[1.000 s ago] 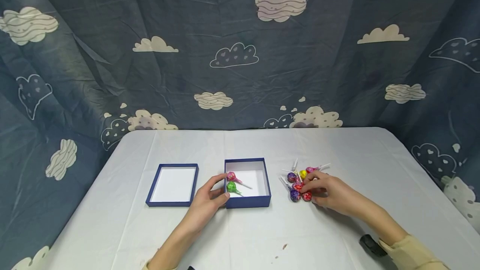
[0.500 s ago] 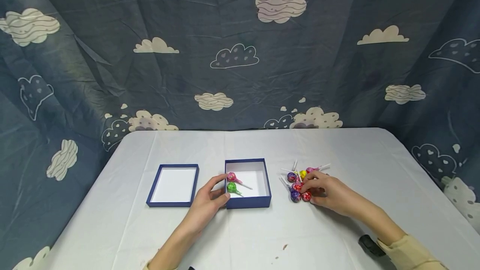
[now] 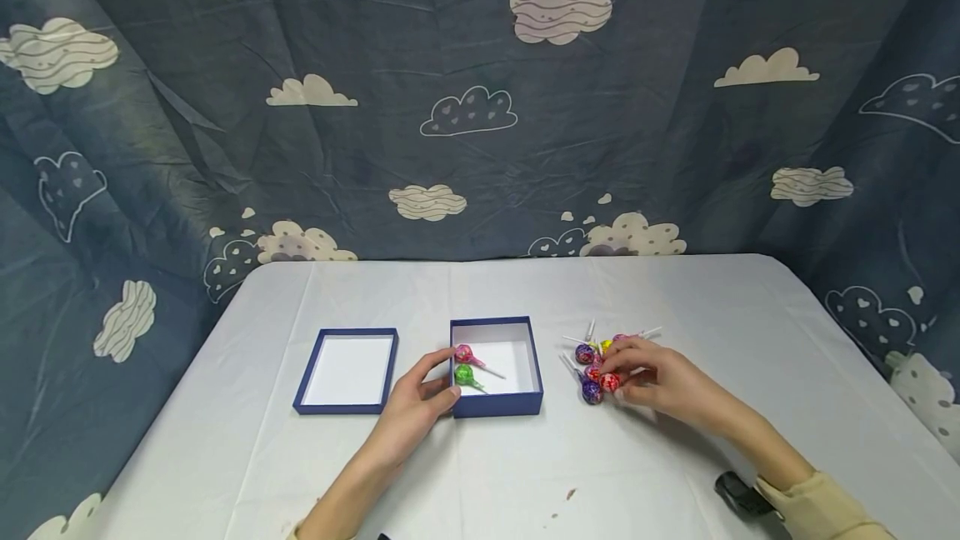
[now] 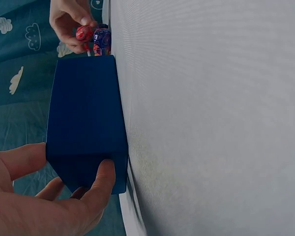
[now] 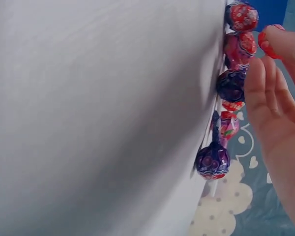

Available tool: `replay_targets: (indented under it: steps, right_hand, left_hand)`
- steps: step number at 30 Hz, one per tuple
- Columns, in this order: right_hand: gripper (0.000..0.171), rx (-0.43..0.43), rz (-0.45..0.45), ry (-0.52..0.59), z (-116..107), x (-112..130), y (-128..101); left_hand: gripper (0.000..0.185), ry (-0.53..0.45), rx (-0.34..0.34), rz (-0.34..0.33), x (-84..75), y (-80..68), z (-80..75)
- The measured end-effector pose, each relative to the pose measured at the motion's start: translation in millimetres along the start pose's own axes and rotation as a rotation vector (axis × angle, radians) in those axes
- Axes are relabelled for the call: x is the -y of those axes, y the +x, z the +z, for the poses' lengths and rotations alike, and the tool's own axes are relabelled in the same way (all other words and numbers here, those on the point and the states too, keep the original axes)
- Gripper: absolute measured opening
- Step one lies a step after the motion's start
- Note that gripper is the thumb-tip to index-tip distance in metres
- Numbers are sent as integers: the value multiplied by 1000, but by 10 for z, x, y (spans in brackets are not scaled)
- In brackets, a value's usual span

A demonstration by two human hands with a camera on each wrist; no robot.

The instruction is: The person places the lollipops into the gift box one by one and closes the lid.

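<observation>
My left hand (image 3: 416, 398) holds the blue open box (image 3: 497, 405) at its left side, thumb by the near corner and a finger up at the rim. In the left wrist view its digits wrap round the box's end. Inside lie a pink lollipop (image 3: 463, 353) and a green lollipop (image 3: 464, 374). Right of the box, my right hand (image 3: 667, 382) pinches a red lollipop (image 3: 610, 382) by its wrapped head, between thumb and fingers. The left wrist view shows this red head (image 4: 84, 33) raised beside a purple one (image 4: 102, 39). My right fingers partly cover the pile.
Several lollipops lie bunched on the white cloth, among them a purple lollipop (image 3: 592, 392) in front and another purple lollipop (image 3: 584, 353) behind. A blue-rimmed lid (image 3: 337, 408) lies left of the box. A dark cloud-print curtain (image 3: 480, 165) hangs behind the table.
The red lollipop in my right fingers has risen slightly and shifted a little left, away from its place in the pile. My left hand and the box have stayed put.
</observation>
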State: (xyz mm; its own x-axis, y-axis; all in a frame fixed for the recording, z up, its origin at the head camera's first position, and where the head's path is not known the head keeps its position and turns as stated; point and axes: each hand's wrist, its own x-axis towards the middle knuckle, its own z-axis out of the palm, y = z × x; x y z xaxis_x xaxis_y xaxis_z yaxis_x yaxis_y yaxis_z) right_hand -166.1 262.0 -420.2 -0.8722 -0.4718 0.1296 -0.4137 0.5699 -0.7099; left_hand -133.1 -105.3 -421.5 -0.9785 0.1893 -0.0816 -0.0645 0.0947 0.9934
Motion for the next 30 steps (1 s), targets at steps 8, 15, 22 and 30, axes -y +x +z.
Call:
replay_targets:
  steps: [8,15,22,30]
  right_hand:
    - [34,-30,27,112,-20,12,30]
    - [29,-81,88,41,-3,73,42]
    - [28,-137,110,22,-7,180,52]
    - [30,-131,91,150,15,229,87]
  left_hand:
    - [53,-1,-2,-6,-6,2,-2]
    - [53,15,-16,-8,-18,-20,-5]
    - [53,5,-15,-26,-40,-25,-1]
    - [54,4,-11,-10,-26,-29,-2]
